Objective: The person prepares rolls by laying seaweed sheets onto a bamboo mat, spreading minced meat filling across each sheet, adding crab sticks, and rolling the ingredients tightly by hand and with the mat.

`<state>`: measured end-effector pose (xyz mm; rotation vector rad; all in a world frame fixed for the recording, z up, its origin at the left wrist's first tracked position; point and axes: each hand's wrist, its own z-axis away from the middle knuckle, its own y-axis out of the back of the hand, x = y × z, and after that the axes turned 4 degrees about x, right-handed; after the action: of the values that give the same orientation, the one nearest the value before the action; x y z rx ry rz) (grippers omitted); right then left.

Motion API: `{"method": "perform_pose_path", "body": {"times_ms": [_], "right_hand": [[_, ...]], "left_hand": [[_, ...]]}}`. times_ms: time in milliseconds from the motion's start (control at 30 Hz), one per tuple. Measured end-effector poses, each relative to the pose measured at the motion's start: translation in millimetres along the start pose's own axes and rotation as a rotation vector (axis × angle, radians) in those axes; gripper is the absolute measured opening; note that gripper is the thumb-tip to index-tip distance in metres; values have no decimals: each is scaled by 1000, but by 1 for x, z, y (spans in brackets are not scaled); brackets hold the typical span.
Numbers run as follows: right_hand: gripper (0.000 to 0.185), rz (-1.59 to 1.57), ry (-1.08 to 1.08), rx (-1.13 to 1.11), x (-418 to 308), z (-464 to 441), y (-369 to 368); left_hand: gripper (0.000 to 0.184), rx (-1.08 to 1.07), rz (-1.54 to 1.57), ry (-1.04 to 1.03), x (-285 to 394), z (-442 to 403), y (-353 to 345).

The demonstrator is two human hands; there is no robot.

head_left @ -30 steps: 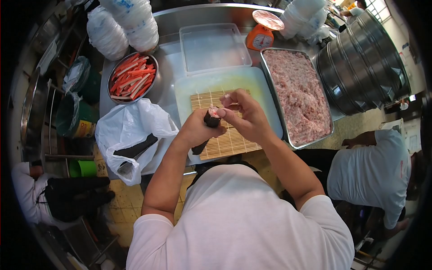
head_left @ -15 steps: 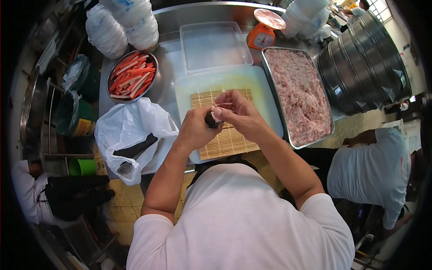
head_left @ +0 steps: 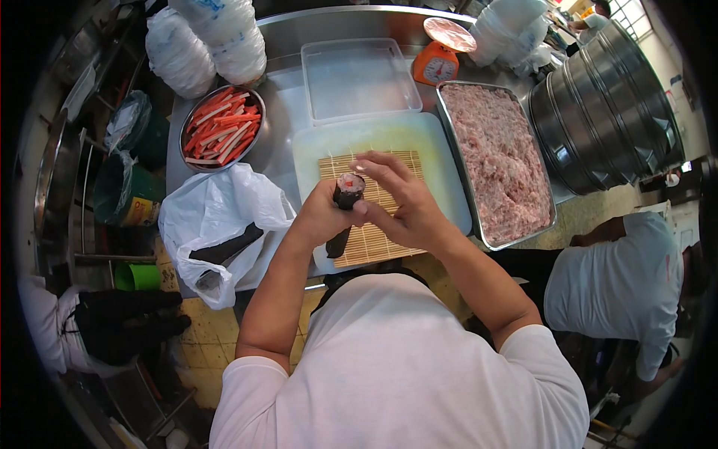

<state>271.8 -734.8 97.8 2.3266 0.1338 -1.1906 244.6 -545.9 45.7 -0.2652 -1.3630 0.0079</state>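
Observation:
My left hand (head_left: 320, 215) is wrapped round a nori roll (head_left: 349, 193) that stands tilted, one end facing up. That end shows pale pink minced meat with a bit of red crab stick in its middle; the dark lower end (head_left: 338, 244) sticks out below my fist. My right hand (head_left: 407, 202) is beside the roll, fingers stretched and apart, its thumb tip close against the roll's side; whether it touches, I cannot tell. Beneath both hands lies a bamboo rolling mat (head_left: 389, 239) on a whitish cutting board (head_left: 305, 146).
Left of the board are a bowl of crab sticks (head_left: 223, 127) and a white plastic bag (head_left: 191, 206) with nori sheets (head_left: 226, 245). Right is a tray of minced meat (head_left: 501, 157). Behind stand a clear plastic lid or container (head_left: 363, 78), orange scale (head_left: 435, 66) and steamers (head_left: 606, 112). People stand at both sides.
My right hand has opened and drawn back from the roll's end, which it was pinching. The roll is now tipped so its filled end shows and its lower length is visible.

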Motion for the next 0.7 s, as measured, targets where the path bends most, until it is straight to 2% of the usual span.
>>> {"method": "perform_pose_path", "body": {"times_ms": [67,100,167,300,367,500,600,667,700], "right_hand": [[44,301,89,-74,-8,-2,1],[44,302,90,-71,-7,-2,2],[44,504,228,-82,-3,1,4],[42,533,222,-42,-3,1,9],[35,823,230,-194,-22,-8,11],[37,890,273,-302,-29,-10,16],[42,749,227,-332,-27,-19,25],[50,551,45,-346,-25,-23,24],[50,549,50,-350,-24,-19,21]], "left_hand": [[14,70,-118,0,9,3,-4],[14,68,-121,-2,9,2,-4],[14,35,-110,37,8,1,-1],[14,2,-79,77,9,-1,-2],[16,-4,-264,90,1,-3,3],[21,14,-386,39,-3,-5,5],[26,25,-480,-65,-6,-4,2],[26,44,-526,-37,4,0,-2],[26,50,-525,-38,5,1,0]]}}
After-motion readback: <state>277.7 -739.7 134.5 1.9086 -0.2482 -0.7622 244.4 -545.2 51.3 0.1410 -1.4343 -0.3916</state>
